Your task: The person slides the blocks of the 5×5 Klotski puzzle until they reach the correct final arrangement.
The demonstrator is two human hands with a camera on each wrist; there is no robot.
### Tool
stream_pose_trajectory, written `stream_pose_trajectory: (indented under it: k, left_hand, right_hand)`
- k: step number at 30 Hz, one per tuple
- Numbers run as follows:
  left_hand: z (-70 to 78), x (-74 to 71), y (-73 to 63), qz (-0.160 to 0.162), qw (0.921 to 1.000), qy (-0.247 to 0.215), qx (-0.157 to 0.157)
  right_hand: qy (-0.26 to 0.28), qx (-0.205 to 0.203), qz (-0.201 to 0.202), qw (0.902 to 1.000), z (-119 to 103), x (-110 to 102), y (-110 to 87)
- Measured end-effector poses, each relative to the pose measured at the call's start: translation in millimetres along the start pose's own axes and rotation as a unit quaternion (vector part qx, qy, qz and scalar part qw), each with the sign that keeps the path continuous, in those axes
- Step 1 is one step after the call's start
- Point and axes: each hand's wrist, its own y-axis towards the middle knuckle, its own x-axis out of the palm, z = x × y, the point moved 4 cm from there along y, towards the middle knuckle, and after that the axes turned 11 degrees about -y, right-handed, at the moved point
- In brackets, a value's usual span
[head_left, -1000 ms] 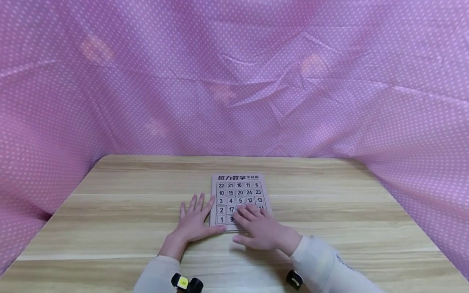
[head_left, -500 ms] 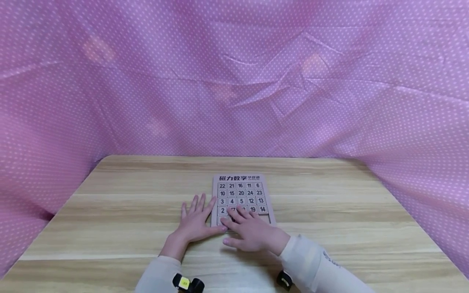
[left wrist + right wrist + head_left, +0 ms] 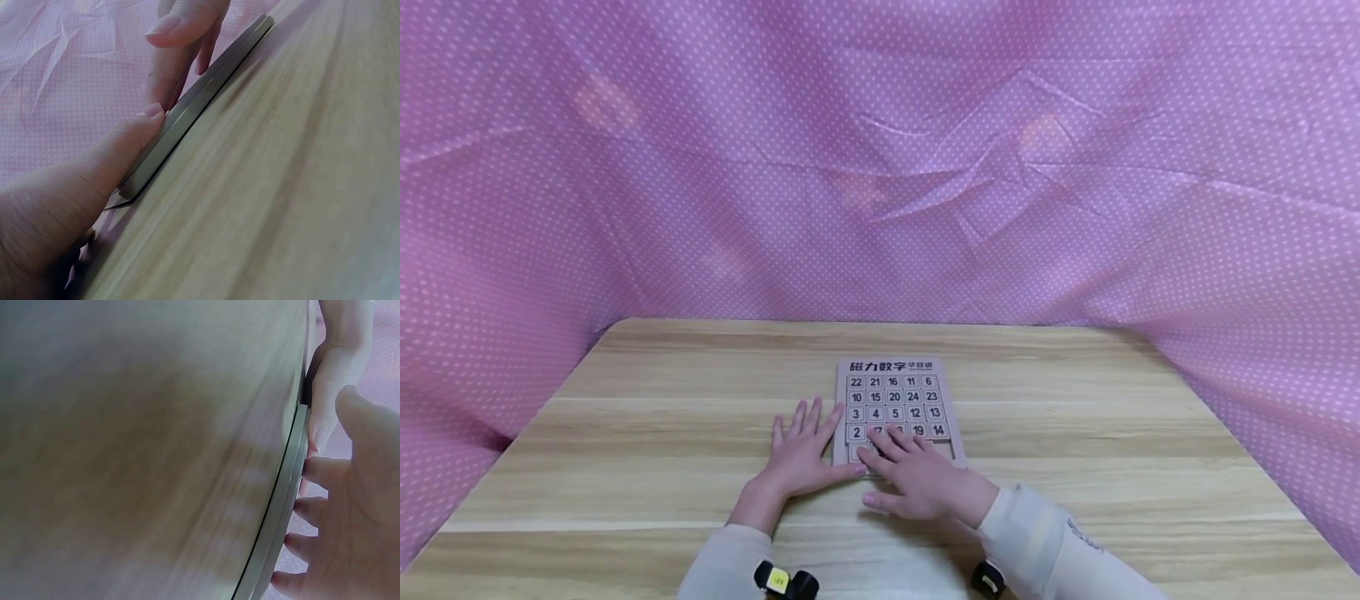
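The pale number board [image 3: 892, 367] lay flat on the table [image 3: 1075, 400], with dark printed heading at twelve o'clock. Its square tiles [image 3: 895, 397] made five columns, 22 at eleven o'clock; a bare slot [image 3: 945, 449] showed near five o'clock.

Looking straight at pink cloth [image 3: 880, 142], dotted white, draped clean across the far side and down both left and right! Creased in sharp lines, touched with faint orange patches. Now on to a wide table [image 3: 640, 450] in streaky pale wood grain, rounded at the far corners, catching a whitish sheen at the near side.
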Motion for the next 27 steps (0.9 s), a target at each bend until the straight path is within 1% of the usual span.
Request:
stream_pose_trajectory:
  k: [4,10,13,18,24,27]
  left_hand:
    - [0.5,-0.3,0.0,0.001,1.0,0.003,0.0]
    - [1.5,-0.1,-0.2,0.0,1.0,-0.008,-0.001]
    - [0.9,0.6,-0.1,-0.001,1.0,-0.004,-0.005]
    - [0.6,0.7,0.0,0.0,1.0,-0.009,-0.002]
    - [0.0,0.7,-0.1,-0.003,1.0,-0.009,-0.003]
    - [0.7,-0.1,-0.6,-0.003,0.9999,-0.012,0.001]
  right_hand:
    - [0.003,0.002,0.0,1.0,3,1,-2.7]
    - [0.004,0.009,-0.001,1.0,8,2,-8.0]
    - [0.006,0.009,0.001,0.9999,9,2,-10.3]
    - [0.013,0.007,0.009,0.9999,12,3,-13.0]
    - [0.006,0.005,0.02,0.9998,15,6,-14.6]
    - [0.01,0.007,0.017,0.9998,16,6,-15.4]
